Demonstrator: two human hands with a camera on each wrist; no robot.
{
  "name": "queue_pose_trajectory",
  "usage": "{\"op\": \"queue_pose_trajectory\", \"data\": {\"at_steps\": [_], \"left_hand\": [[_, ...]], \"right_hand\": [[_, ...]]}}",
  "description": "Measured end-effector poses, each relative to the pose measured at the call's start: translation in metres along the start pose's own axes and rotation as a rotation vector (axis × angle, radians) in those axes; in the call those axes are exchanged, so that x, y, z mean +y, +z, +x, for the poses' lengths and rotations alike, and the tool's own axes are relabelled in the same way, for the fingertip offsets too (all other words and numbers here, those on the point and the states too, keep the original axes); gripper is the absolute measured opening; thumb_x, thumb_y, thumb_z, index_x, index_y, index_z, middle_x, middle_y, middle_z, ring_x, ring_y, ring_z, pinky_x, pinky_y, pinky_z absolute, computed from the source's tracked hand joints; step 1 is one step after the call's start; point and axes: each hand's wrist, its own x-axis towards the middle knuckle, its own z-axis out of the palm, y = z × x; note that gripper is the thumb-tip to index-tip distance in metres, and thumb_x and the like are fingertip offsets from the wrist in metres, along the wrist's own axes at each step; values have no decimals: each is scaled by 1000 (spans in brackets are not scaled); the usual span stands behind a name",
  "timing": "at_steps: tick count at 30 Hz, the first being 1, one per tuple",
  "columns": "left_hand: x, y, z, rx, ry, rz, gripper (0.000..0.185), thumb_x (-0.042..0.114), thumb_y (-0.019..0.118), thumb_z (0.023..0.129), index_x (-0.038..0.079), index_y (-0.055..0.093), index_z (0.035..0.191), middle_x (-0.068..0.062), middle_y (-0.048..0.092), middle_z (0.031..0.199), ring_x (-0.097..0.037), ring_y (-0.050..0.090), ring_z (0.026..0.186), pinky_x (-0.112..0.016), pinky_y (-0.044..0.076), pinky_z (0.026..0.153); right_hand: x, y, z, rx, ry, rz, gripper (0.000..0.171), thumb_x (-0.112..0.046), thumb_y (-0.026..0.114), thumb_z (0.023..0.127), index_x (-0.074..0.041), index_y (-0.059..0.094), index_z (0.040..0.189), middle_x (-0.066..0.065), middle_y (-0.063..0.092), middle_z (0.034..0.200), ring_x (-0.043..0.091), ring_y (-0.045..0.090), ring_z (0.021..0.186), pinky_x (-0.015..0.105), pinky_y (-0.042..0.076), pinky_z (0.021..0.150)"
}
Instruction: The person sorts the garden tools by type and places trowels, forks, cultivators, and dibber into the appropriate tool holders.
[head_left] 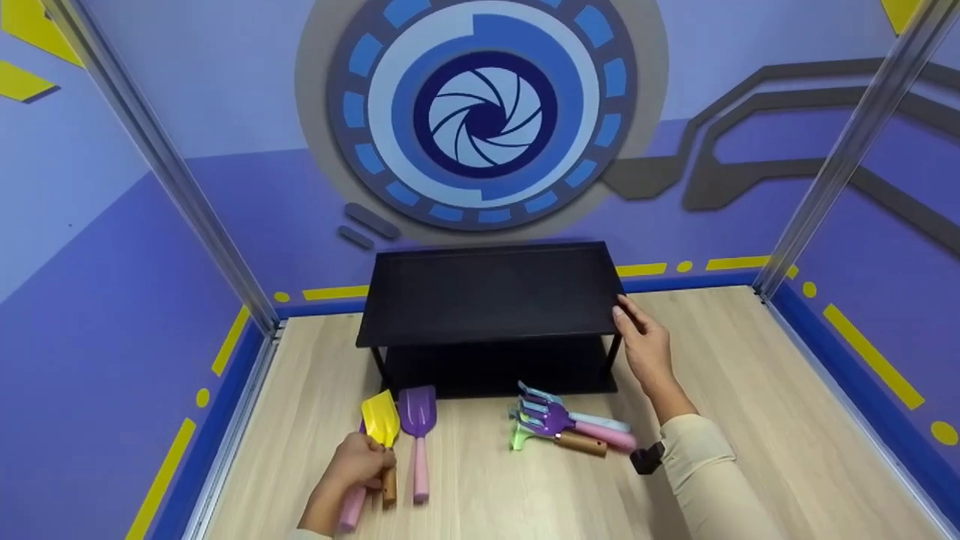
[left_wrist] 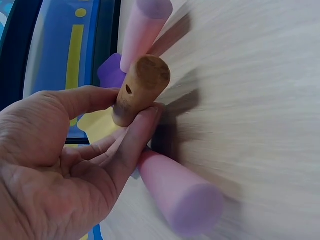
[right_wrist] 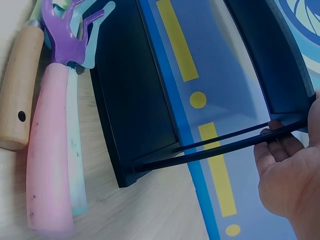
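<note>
My left hand (head_left: 354,459) pinches the wooden handle (left_wrist: 142,85) of a toy shovel with a yellow blade (head_left: 380,421), thumb on one side and fingers on the other. Beside it lies a shovel with a purple blade (head_left: 418,411) and pink handle. Another pink handle (left_wrist: 180,192) lies under the left hand, its blade mostly hidden. On the right, my right hand (head_left: 649,351) grips the edge of a black two-tier rack (head_left: 491,292) at the upper shelf, fingers curled by a thin post (right_wrist: 215,150).
In front of the rack's right half, several hand rakes lie in a pile: a purple one (head_left: 553,420) with a pink handle, a light blue one (head_left: 604,422), and a green one with a wooden handle (head_left: 583,444). Patterned walls (head_left: 247,225) enclose the wooden tabletop (head_left: 787,420).
</note>
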Motion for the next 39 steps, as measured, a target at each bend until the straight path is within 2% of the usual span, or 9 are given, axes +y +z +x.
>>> {"op": "queue_pose_trajectory", "data": {"at_steps": [5, 11, 18, 24, 29, 35, 39], "left_hand": [[-2, -2, -1, -32, 35, 5, 40, 3, 71, 85, 19, 43, 61, 6, 49, 63, -11, 57, 56, -28, 62, 53], [-3, -2, -1, 1, 17, 3, 33, 3, 72, 85, 15, 49, 65, 2, 54, 67, -12, 59, 56, -26, 59, 51], [-3, -3, -3, 0, 12, -91, 11, 0, 73, 87, -2, 62, 85, -6, 63, 80, -16, 67, 63, -32, 64, 55], [-4, -5, -3, 20, -14, -140, 15, -1, 74, 89, -9, 65, 98, -9, 64, 86, -17, 68, 69, -29, 61, 56], [-4, -8, -3, 71, -18, -177, 19, -1, 74, 88, -12, 66, 101, -11, 65, 88, -17, 68, 72, -31, 63, 59], [0, -16, -4, 177, -8, -164, 29, 6, 77, 88, -9, 67, 110, -8, 63, 89, -16, 61, 74, -26, 55, 61], [2, -21, -4, 202, 10, -221, 31, 7, 75, 90, -8, 64, 114, -8, 65, 91, -17, 62, 76, -27, 56, 63]], "right_hand": [[-1, -1, 0, -3, 0, -1, 60, -56, 59, 106, -27, 53, 158, 3, 51, 166, 21, 50, 151, 41, 44, 125], [-2, 0, 0, -5, -1, -3, 61, -57, 60, 106, -26, 54, 158, 4, 52, 165, 21, 51, 150, 41, 44, 125], [-2, 0, 0, -8, 2, 8, 61, -57, 61, 105, -27, 54, 158, 4, 50, 166, 21, 49, 152, 42, 43, 127], [-2, 1, -1, -5, 10, -3, 60, -59, 60, 105, -31, 54, 157, 2, 52, 165, 20, 52, 149, 37, 46, 123], [-1, 1, -1, -5, 12, -10, 60, -60, 60, 104, -31, 55, 157, 2, 52, 164, 19, 52, 149, 36, 46, 122], [0, 0, -2, -14, 11, -1, 60, -59, 59, 105, -32, 53, 158, 3, 50, 166, 23, 49, 152, 43, 43, 125], [-1, 2, -2, -1, 5, 1, 59, -59, 58, 106, -31, 54, 157, 4, 50, 166, 23, 49, 152, 43, 44, 125]]}}
